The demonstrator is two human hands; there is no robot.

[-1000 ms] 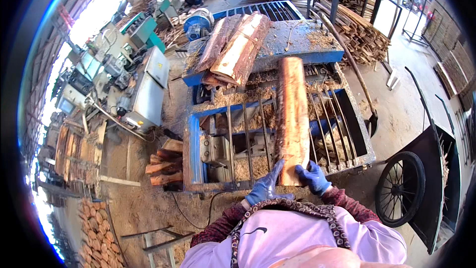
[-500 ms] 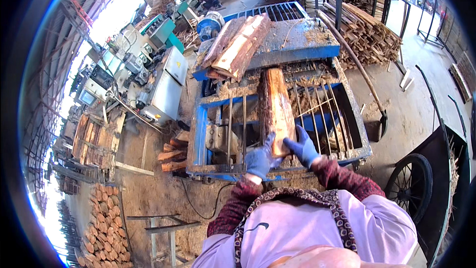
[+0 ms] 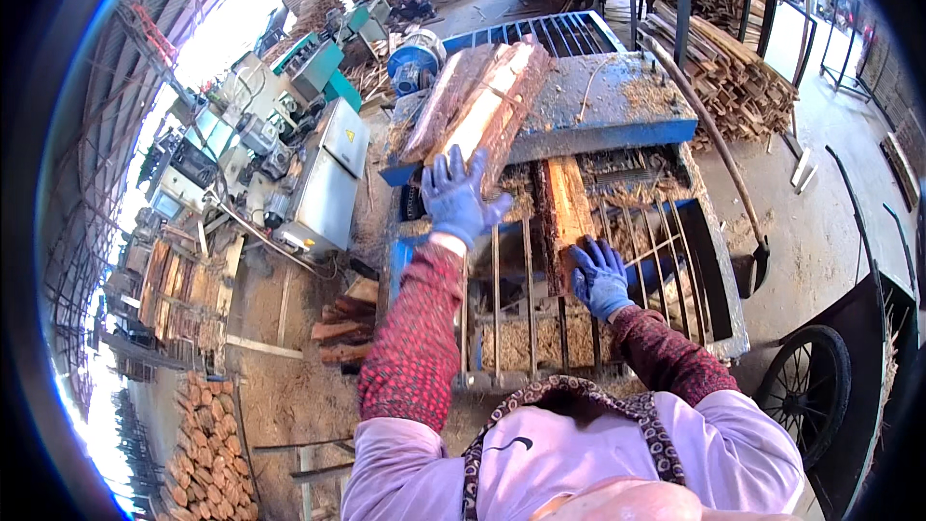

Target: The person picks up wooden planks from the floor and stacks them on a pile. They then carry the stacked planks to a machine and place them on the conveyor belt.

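Observation:
A bark-edged wood slab [image 3: 571, 207] lies lengthwise over the bars of the blue machine's frame, its far end under the blue cover. At the slab's near right edge, my right hand [image 3: 603, 278] in a blue glove touches it with the fingers spread. My gloved left hand [image 3: 457, 198] is open, fingers apart, over the near end of several bark-covered slabs [image 3: 487, 101] piled on the cover. Whether its fingertips touch the pile I cannot tell.
The blue machine [image 3: 617, 125] carries sawdust and a blue motor [image 3: 417, 60]. A grey cabinet [image 3: 333, 174] stands left. A long-handled tool [image 3: 719, 145] leans at the right, near a black wheeled cart [image 3: 805, 381]. Cut wood [image 3: 723, 72] is stacked behind. Split pieces [image 3: 345, 328] lie at the left.
The wood slab has slid away from me, farther under the cover. My left hand has left it and reached forward and left to the piled slabs. My right hand has moved forward with the slab.

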